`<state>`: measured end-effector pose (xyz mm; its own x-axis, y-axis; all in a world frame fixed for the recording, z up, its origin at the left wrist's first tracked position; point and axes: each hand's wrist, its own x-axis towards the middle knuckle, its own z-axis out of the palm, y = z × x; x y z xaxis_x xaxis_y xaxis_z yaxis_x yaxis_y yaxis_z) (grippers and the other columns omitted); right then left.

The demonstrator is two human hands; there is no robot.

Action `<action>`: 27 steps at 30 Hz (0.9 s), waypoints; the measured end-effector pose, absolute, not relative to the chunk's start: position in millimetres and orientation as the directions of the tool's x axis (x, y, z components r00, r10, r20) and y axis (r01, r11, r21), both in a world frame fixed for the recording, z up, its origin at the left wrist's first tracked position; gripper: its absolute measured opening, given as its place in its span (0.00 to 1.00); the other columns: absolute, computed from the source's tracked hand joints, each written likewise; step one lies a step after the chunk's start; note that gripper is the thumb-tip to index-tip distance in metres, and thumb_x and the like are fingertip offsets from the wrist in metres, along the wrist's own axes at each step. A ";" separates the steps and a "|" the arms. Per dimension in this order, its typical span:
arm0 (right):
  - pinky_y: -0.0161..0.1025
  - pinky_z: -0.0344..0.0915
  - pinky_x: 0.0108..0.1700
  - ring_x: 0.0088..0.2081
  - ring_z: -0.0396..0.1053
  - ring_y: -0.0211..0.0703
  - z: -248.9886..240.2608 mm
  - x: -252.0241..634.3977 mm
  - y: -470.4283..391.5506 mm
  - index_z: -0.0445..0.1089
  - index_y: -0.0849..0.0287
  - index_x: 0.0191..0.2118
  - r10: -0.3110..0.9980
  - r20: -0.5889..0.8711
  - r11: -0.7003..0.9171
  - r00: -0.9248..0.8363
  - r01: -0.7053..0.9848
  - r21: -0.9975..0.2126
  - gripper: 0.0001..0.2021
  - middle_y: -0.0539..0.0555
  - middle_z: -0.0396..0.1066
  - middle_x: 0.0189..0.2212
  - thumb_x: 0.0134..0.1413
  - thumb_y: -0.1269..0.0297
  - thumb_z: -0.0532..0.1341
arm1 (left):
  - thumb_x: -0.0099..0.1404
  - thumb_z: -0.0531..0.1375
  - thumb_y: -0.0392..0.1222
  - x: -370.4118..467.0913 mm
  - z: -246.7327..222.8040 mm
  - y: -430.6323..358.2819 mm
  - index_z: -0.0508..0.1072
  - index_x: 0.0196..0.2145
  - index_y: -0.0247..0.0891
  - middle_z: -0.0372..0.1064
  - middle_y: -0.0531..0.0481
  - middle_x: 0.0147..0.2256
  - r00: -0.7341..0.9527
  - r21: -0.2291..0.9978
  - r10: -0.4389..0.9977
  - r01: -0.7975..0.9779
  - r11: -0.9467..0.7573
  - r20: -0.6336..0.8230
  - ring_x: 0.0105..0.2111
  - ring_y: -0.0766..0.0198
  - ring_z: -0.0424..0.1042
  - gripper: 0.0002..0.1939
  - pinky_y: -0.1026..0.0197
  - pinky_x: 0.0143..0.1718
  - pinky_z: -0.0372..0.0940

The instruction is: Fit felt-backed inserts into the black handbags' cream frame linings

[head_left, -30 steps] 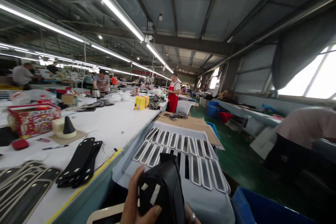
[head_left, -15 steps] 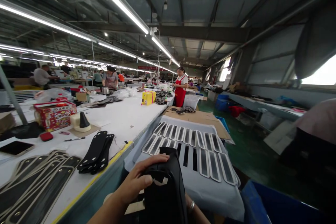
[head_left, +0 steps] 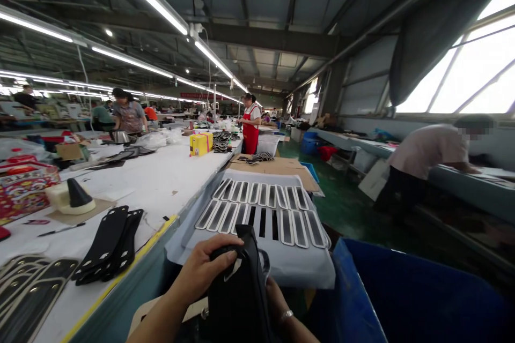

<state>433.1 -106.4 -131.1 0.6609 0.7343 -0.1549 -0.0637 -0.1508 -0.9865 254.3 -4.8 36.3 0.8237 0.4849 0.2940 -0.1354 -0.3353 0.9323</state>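
Observation:
A black leather-like piece (head_left: 237, 300) stands upright at the bottom middle. My left hand (head_left: 207, 265) grips its top edge, with the thumb on the near side and the fingers over the top; a small pale scrap shows by the thumb. On the right side of the piece is my right hand (head_left: 276, 300), its fingers mostly hidden behind it, a metal band at the wrist. Beyond both hands, rows of dark strips with pale edges (head_left: 253, 193) lie on a grey cloth (head_left: 306, 270).
Black pieces (head_left: 107, 244) are stacked on the white table (head_left: 148, 182) at left, near a cone-shaped spool (head_left: 78, 195) and a yellow box (head_left: 200, 144). A blue bin (head_left: 358, 295) is at lower right. One person (head_left: 426, 153) bends at the right; another (head_left: 250, 126) stands ahead.
The view has turned right, so the table things sit further left and the blue bin and bending person show more. My left hand still grips the black piece, and a pale-edged loop shows behind it.

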 end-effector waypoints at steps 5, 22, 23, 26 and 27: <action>0.43 0.65 0.42 0.39 0.68 0.49 -86.4 471.3 -134.0 0.65 0.60 0.38 0.505 -0.010 -0.108 0.863 0.052 -0.993 0.16 0.54 0.70 0.33 0.43 0.56 0.60 | 0.61 0.58 0.48 260.8 35.5 -8.9 0.74 0.40 0.40 0.72 0.48 0.43 0.842 0.943 0.473 -0.112 -0.314 0.258 0.46 0.57 0.68 0.13 0.60 0.50 0.59; 0.31 0.67 0.28 0.25 0.70 0.36 86.7 454.5 -131.9 0.75 0.65 0.35 0.973 -0.148 -0.210 0.179 0.410 -0.887 0.11 0.51 0.70 0.21 0.49 0.64 0.60 | 0.59 0.59 0.48 287.1 45.7 -21.5 0.73 0.43 0.40 0.72 0.47 0.41 0.866 0.923 0.453 -0.024 -0.384 0.211 0.42 0.57 0.69 0.16 0.58 0.47 0.61; 0.31 0.67 0.28 0.24 0.69 0.36 88.3 456.6 -131.5 0.75 0.65 0.35 0.970 -0.169 -0.228 0.175 0.407 -0.885 0.11 0.51 0.70 0.20 0.49 0.64 0.60 | 0.59 0.60 0.48 289.0 46.1 -22.4 0.73 0.43 0.40 0.72 0.48 0.41 0.867 0.924 0.456 -0.014 -0.382 0.202 0.42 0.57 0.69 0.15 0.59 0.46 0.61; 0.29 0.64 0.27 0.23 0.68 0.35 95.9 461.3 -131.1 0.76 0.64 0.32 0.972 -0.167 -0.229 0.168 0.485 -0.844 0.10 0.50 0.71 0.20 0.48 0.66 0.58 | 0.59 0.59 0.49 295.5 47.2 -24.9 0.73 0.42 0.40 0.72 0.48 0.40 0.868 0.926 0.463 0.010 -0.377 0.179 0.41 0.57 0.70 0.16 0.59 0.45 0.61; 0.28 0.62 0.25 0.23 0.67 0.35 99.0 462.3 -131.1 0.76 0.64 0.30 0.978 -0.138 -0.204 0.159 0.551 -0.809 0.10 0.50 0.71 0.20 0.47 0.67 0.58 | 0.59 0.59 0.50 297.9 47.7 -25.6 0.73 0.42 0.39 0.72 0.48 0.41 0.866 0.926 0.466 0.012 -0.377 0.179 0.42 0.57 0.70 0.16 0.59 0.45 0.61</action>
